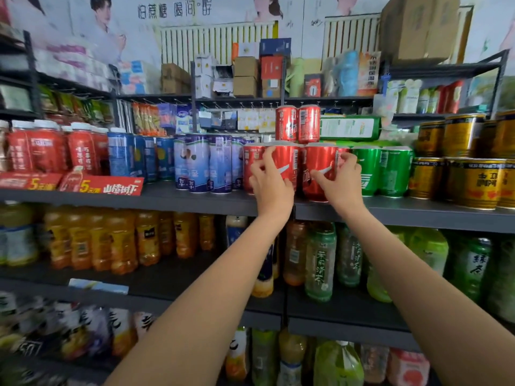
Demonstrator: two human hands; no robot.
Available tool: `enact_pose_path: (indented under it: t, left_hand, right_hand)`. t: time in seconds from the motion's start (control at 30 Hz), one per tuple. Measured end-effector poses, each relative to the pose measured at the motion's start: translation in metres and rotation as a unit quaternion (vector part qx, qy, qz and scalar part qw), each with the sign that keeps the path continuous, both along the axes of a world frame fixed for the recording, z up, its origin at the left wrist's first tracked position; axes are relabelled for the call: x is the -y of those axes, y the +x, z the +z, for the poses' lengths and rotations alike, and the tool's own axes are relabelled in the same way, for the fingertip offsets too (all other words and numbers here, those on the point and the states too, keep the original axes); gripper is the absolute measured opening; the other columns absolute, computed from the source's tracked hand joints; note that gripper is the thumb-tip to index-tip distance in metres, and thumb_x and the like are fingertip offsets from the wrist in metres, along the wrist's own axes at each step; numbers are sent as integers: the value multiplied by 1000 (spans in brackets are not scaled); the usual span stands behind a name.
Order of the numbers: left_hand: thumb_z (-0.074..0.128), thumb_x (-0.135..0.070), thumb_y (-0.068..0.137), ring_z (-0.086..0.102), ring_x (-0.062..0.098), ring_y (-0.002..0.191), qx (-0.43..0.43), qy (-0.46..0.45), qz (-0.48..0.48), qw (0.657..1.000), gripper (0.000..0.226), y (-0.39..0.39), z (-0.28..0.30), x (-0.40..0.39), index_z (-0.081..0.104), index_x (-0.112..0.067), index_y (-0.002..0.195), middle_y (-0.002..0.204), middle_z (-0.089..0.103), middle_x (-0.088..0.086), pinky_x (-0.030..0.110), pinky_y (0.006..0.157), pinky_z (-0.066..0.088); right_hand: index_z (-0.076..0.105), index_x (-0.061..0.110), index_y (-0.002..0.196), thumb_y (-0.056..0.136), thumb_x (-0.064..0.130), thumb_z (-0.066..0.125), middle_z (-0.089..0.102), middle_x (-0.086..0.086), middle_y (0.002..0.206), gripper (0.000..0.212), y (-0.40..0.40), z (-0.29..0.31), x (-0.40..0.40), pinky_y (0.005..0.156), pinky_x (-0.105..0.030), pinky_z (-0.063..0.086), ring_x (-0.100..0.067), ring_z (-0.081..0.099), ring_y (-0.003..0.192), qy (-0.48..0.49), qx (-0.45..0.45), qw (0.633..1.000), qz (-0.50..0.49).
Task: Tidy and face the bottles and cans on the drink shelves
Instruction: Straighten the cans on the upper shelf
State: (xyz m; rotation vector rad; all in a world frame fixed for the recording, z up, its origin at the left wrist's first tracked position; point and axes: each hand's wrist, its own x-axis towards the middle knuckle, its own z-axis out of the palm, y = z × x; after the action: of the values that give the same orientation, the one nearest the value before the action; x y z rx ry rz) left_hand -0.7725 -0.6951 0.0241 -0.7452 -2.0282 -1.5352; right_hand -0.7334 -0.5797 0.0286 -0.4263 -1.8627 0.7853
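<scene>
Two red cola cans stand side by side at the front of the grey upper shelf (195, 200). My left hand (269, 181) grips the left red can (285, 162), fingers curled round its front. My right hand (338, 181) grips the right red can (319, 169) in the same way. Two smaller red cans (297, 123) are stacked on top behind them. Another red can (250, 162) stands just left of my left hand, partly hidden.
Green cans (381, 171) stand right of the red ones, gold cans (473, 182) further right. Blue-white cans (206, 162) and red bottles (50, 149) fill the left side. Orange and green tea bottles (320, 260) line the shelves below. Boxes sit on the top shelf.
</scene>
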Motion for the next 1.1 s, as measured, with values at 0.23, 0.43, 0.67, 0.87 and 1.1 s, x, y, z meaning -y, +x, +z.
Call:
enact_pose_path:
  t: [0.23,0.43,0.67,0.87,1.1]
  left_hand:
    - [56,-5,81,38,23,121,-91,51,42,994,41,23,-31,-1,45,-10,120,130,41,10,33,101,33]
    - [53,1,75,45,24,109,-123,42,6,992,35,67,-73,-3,50,-5,110,115,47,11,29,93,35]
    - [54,-1,81,47,26,106,-45,-19,45,998,31,130,-160,-15,49,-5,111,115,45,12,36,89,39]
    - [53,-2,83,48,29,101,54,-80,87,992,27,190,-253,-11,47,-7,109,115,44,11,44,87,43]
    - [52,1,82,51,31,99,104,-115,113,981,25,201,-324,-5,49,-3,107,111,47,14,43,84,45]
  right_hand:
    - [46,0,116,86,10,54,46,-17,119,33,22,-27,34,93,-35,42,-26,46,107,162,-108,979,-59]
    - [50,0,111,80,3,52,50,-16,111,31,65,-61,26,83,-42,48,-27,52,99,211,-75,974,-35]
    - [52,-1,104,82,0,50,51,-16,104,22,160,-137,-14,78,-26,39,-26,51,93,198,-10,980,-27]
    - [53,0,100,84,0,52,53,-18,100,16,227,-248,-44,78,-39,41,-33,51,93,151,124,981,-12]
    - [56,-2,99,81,-6,51,54,-20,100,19,253,-352,-50,73,-48,44,-37,49,90,112,260,959,8]
